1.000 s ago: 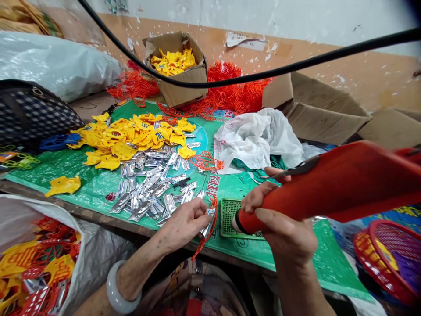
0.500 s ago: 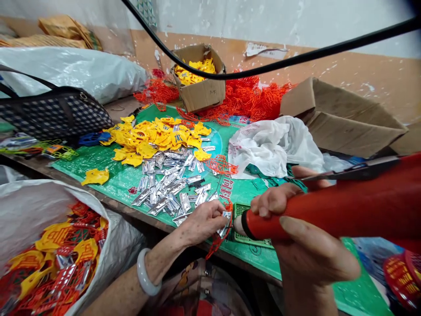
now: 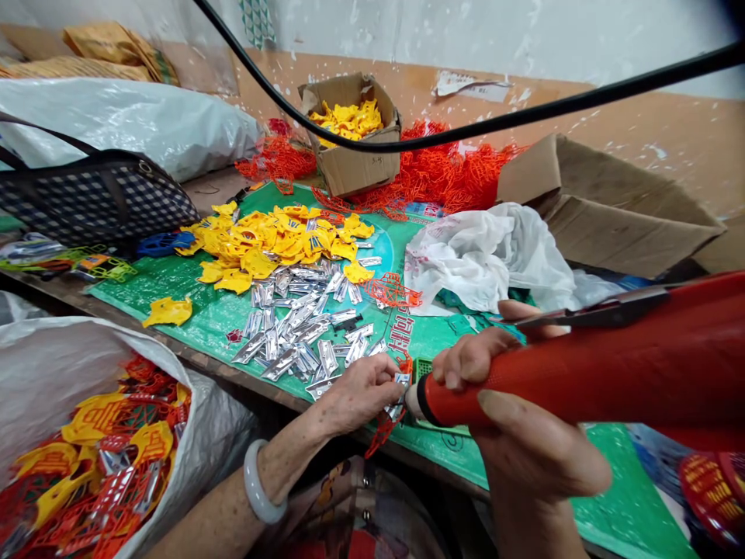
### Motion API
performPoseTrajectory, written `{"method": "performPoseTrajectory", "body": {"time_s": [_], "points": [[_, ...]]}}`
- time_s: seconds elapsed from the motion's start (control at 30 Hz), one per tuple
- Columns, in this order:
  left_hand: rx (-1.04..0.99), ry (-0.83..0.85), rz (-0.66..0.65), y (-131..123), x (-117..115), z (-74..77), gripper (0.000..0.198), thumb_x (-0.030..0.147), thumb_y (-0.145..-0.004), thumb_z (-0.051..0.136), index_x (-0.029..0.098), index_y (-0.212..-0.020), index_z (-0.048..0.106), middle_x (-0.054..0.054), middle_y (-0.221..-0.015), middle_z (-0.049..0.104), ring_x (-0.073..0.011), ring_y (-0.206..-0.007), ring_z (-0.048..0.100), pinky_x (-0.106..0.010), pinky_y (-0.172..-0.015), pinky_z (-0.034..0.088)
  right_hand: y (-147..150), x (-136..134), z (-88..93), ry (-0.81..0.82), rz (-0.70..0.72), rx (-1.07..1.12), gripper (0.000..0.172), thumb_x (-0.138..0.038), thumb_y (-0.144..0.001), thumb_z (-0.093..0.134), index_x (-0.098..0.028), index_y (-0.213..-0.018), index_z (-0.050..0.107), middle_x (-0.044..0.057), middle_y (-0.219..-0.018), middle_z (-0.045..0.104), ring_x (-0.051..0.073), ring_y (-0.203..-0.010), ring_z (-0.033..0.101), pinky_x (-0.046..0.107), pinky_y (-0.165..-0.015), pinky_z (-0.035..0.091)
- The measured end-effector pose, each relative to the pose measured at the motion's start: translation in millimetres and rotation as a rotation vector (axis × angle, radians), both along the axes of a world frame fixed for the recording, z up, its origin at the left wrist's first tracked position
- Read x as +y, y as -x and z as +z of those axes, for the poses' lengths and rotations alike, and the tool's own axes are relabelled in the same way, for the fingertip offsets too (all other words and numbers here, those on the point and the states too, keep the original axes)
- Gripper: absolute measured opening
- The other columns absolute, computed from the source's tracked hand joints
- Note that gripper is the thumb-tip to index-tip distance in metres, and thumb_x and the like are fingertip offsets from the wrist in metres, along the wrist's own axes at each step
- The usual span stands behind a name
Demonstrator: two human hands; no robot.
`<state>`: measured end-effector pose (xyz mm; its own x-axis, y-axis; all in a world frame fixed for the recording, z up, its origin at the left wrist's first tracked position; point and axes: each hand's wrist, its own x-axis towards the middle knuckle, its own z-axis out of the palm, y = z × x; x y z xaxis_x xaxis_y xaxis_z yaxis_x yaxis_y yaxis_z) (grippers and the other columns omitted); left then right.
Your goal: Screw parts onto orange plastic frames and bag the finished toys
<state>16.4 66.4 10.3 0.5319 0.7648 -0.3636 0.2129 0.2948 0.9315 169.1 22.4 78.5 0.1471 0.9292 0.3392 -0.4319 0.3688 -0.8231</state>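
My left hand [image 3: 356,394] pinches a small silver piece together with a red lattice piece [image 3: 387,423] at the near edge of the green mat [image 3: 192,310]. My right hand [image 3: 512,419] is wrapped round a large red tool [image 3: 582,369], whose white tip touches the pinched pieces. A pale bangle [image 3: 259,485] sits on my left wrist. Just beyond my left hand lies a heap of silver pieces [image 3: 303,326], and past it a heap of yellow pieces [image 3: 273,241].
A white bag [image 3: 87,435] of assembled red, yellow and silver pieces stands at lower left. A cardboard box [image 3: 352,136] of yellow pieces, red lattice heaps [image 3: 442,171], a crumpled white bag [image 3: 483,252], a checked handbag [image 3: 93,202] and a black cable [image 3: 466,128] surround the mat.
The red tool's tip has closed in on the pieces in my left hand and now touches them. The view first swung left, then held almost steady.
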Motion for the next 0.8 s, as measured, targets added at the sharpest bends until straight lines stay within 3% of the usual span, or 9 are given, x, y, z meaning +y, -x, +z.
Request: {"method": "performPoseTrajectory", "body": {"time_s": [0.5,0.7,0.8], "points": [[-0.04,0.002,0.03,-0.9,-2.8,-4.5,0.015,0.028,-0.071,0.062,0.019,-0.08,0.055,0.007,-0.057,0.05,-0.0117,-0.052,0.047,-0.023,-0.05,0.03,-1.3,-3.6,-0.3,-0.005,0.03,-0.016,0.052,-0.019,-0.076,0.074,-0.034,-0.122,0.054,-0.004,-0.077,0.063,0.016,-0.068,0.061,0.036,-0.072,0.053],[-0.078,0.0,0.067,-6.0,-5.8,-0.4,0.015,0.029,-0.069,0.061,0.019,-0.073,0.051,0.008,-0.054,0.045,-0.0092,-0.05,0.038,-0.022,-0.049,0.026,-0.3,-2.0,2.7,0.031,0.015,-0.132,0.054,-0.021,-0.073,0.076,-0.032,-0.12,0.052,-0.004,-0.074,0.06,0.017,-0.066,0.059,0.037,-0.069,0.052],[-0.087,0.001,0.078,-9.6,-7.7,4.0,0.018,0.031,-0.068,0.065,0.02,-0.069,0.05,0.008,-0.053,0.044,-0.0104,-0.052,0.042,-0.023,-0.05,0.028,-0.7,0.3,5.0,0.03,0.026,-0.236,0.049,-0.019,-0.071,0.073,-0.031,-0.114,0.053,-0.004,-0.073,0.059,0.018,-0.067,0.06,0.037,-0.068,0.053]]}}
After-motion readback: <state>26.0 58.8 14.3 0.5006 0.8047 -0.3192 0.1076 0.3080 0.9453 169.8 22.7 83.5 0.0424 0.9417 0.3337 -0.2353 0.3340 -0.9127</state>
